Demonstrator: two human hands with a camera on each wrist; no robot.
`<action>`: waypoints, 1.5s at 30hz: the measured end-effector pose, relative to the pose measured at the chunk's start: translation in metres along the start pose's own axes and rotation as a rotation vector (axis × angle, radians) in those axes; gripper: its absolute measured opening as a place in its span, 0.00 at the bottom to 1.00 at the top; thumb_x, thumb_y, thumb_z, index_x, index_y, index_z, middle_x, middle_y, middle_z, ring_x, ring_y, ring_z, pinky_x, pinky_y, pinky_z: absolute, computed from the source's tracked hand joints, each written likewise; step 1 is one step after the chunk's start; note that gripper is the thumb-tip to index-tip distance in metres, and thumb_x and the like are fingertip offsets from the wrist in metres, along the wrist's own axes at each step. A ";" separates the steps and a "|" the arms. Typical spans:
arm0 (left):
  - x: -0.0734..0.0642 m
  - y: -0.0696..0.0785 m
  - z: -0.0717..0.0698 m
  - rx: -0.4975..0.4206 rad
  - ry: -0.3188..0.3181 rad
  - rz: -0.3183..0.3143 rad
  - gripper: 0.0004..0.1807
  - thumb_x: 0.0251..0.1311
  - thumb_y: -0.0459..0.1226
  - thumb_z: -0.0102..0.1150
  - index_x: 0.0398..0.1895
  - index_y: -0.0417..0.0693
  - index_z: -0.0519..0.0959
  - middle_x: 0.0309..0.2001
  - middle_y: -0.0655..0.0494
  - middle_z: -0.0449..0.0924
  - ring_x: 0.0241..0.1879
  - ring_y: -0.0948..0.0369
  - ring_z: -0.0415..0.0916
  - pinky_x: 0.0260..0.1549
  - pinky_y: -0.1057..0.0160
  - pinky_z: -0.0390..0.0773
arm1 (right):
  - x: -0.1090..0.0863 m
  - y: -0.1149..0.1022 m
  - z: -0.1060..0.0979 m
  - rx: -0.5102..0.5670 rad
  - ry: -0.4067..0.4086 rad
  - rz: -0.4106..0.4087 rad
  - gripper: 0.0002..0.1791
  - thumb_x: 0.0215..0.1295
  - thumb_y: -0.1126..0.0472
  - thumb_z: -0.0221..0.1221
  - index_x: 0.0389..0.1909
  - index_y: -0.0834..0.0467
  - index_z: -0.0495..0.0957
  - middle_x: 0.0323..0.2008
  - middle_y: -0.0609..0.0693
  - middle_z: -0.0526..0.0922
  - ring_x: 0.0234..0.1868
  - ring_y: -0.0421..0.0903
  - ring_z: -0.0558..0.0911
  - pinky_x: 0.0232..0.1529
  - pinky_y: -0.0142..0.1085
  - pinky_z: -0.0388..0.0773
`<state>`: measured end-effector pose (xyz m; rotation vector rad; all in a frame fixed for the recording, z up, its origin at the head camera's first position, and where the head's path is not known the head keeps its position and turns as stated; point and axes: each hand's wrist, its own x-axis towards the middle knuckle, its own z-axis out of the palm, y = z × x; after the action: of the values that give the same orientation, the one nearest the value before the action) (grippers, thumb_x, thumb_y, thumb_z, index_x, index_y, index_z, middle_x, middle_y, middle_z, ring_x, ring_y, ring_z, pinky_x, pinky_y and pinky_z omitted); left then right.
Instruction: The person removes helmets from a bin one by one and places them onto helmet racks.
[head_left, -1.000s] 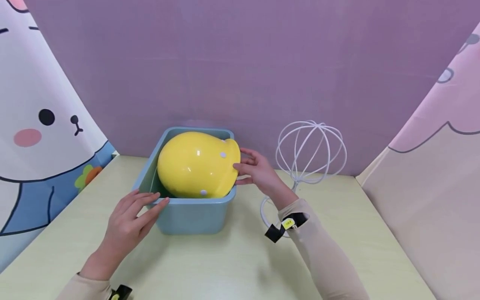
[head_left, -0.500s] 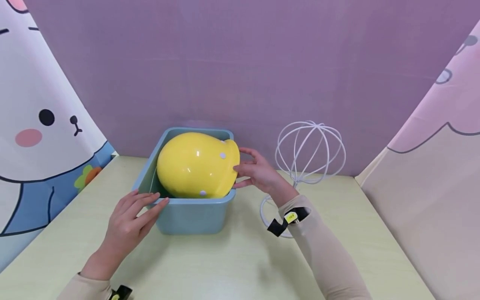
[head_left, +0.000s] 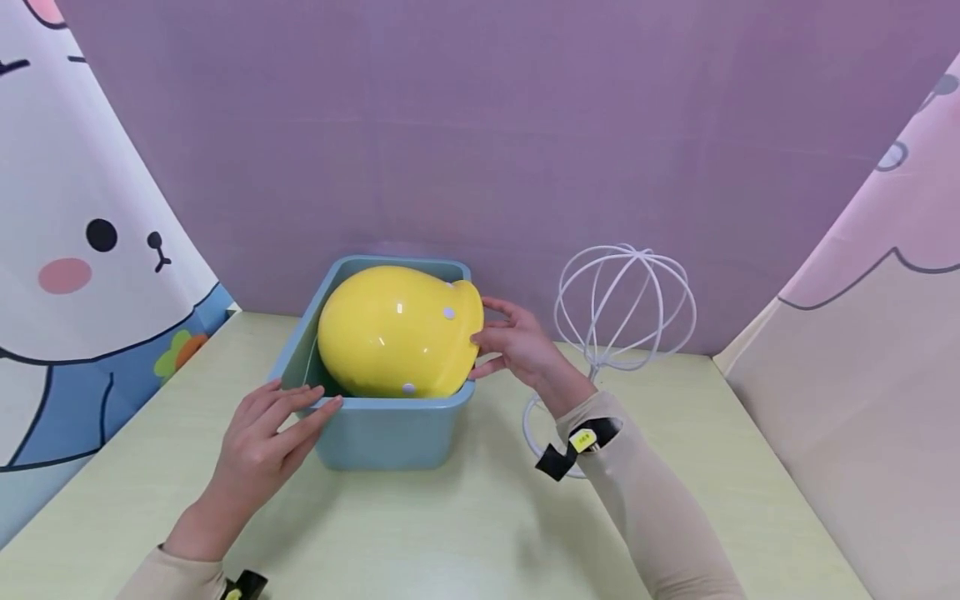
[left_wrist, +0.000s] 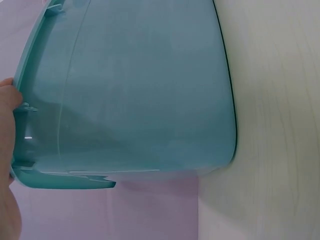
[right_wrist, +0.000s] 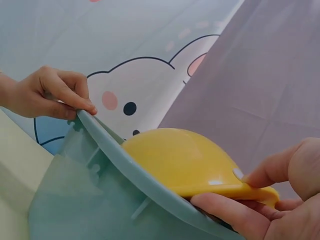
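A glossy yellow helmet (head_left: 390,333) with a short brim and pale round studs lies on its side in a blue-green plastic bin (head_left: 382,433), brim toward the right. My right hand (head_left: 517,342) pinches the brim at the bin's right side, thumb and fingers on opposite faces of it, as the right wrist view shows. My left hand (head_left: 258,442) holds the bin's rim at the near left corner. In the left wrist view the bin's outer wall (left_wrist: 140,90) fills most of the frame, and only part of that hand shows at the edge.
Right of the bin stands a white wire stand (head_left: 622,308) with a round cage top; its ring base is partly behind my right wrist. A purple backdrop (head_left: 480,150) rises behind the pale table (head_left: 420,533). Printed cartoon cloths hang on both sides.
The head view has shifted very slightly. Both hands, the helmet and the bin stay in nearly the same places.
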<state>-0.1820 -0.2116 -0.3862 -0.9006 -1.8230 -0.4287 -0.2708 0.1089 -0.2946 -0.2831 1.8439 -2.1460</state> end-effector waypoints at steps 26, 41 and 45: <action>0.002 -0.002 -0.003 -0.009 -0.014 0.000 0.24 0.78 0.47 0.44 0.43 0.41 0.87 0.41 0.43 0.84 0.40 0.45 0.79 0.69 0.60 0.58 | -0.020 -0.006 0.006 0.165 0.098 -0.147 0.40 0.62 0.81 0.53 0.75 0.62 0.57 0.38 0.53 0.84 0.26 0.47 0.84 0.22 0.42 0.83; 0.002 0.001 -0.003 -0.003 -0.028 -0.027 0.26 0.77 0.49 0.42 0.44 0.41 0.87 0.41 0.44 0.84 0.40 0.46 0.79 0.69 0.61 0.57 | -0.037 -0.016 0.014 0.271 0.164 -0.310 0.39 0.61 0.84 0.51 0.73 0.61 0.59 0.36 0.50 0.85 0.31 0.46 0.87 0.20 0.41 0.83; 0.002 0.001 -0.003 -0.001 -0.027 -0.031 0.27 0.77 0.49 0.42 0.43 0.41 0.87 0.41 0.44 0.84 0.39 0.45 0.79 0.69 0.61 0.57 | -0.043 -0.018 0.015 0.305 0.167 -0.323 0.38 0.62 0.84 0.50 0.73 0.61 0.60 0.35 0.49 0.85 0.33 0.45 0.87 0.20 0.41 0.83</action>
<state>-0.1795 -0.2123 -0.3834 -0.8837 -1.8641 -0.4394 -0.2271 0.1121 -0.2730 -0.3619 1.6072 -2.7060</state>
